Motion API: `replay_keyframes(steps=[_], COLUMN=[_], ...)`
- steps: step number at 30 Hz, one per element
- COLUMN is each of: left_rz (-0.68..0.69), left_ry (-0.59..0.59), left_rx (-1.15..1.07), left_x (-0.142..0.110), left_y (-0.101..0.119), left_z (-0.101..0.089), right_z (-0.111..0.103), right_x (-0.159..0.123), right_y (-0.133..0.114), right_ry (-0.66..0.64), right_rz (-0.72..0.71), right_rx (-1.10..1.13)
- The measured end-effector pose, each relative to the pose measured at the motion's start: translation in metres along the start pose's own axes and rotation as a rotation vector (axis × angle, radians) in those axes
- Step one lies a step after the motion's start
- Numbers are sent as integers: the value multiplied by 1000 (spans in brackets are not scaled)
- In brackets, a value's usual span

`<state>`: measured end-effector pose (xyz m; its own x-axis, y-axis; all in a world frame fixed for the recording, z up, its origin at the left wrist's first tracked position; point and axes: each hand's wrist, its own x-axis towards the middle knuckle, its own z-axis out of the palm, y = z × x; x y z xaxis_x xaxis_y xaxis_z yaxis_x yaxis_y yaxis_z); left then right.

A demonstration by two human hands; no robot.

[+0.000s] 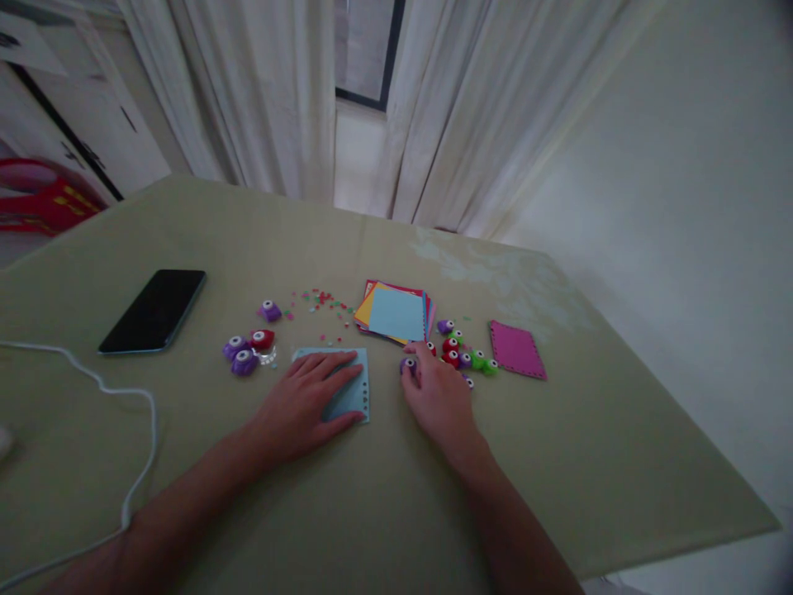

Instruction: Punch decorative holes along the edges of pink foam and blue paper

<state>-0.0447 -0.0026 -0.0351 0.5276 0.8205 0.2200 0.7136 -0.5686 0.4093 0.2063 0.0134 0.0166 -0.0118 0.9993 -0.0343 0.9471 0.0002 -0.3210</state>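
Note:
My left hand (319, 388) lies flat on a light blue square of paper (354, 402), fingers spread. A row of small punched holes runs down the paper's right edge, and the hand covers much of its left half. My right hand (441, 397) has thumb and forefinger closed about a small purple craft punch (407, 364) with an eye on it. Beside and beyond that hand sit several more eyed punches in red (450, 359), green (477, 359) and purple (445, 326), some partly hidden by the fingers.
A stack of coloured paper squares (396, 314) lies farther back, with a magenta hole-edged square (518, 349) at right. Left are more punches (243, 361), confetti bits (322, 297), a dark tablet or phone (154, 310) and a white cable (152, 413).

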Motion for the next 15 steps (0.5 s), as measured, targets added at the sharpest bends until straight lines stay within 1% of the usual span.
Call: replay_keyframes(steps=[2, 4, 6, 8, 10, 12, 15], left_rz=[6, 25, 50, 75, 90, 95, 79], left_ry=[7, 10, 11, 15, 22, 30, 47], left_rx=[-4, 0, 12, 16, 6, -10, 9], left_x=[0, -1, -1, -1, -1, -2, -6], left_y=[0, 0, 1, 2, 3, 2, -2], left_z=[0, -1, -1, -2, 0, 4, 12], right_z=[2, 5, 10, 15, 17, 18, 21], right_x=[0, -2, -6, -10, -9, -1, 24], right_y=[0, -3, -9, -22, -42, -69, -113], right_ry=[21, 50, 54, 38, 19, -16, -89], right_rz=[0, -34, -125, -268, -441, -600, -711], right_rx=[-38, -5, 104, 241, 338, 354, 280])
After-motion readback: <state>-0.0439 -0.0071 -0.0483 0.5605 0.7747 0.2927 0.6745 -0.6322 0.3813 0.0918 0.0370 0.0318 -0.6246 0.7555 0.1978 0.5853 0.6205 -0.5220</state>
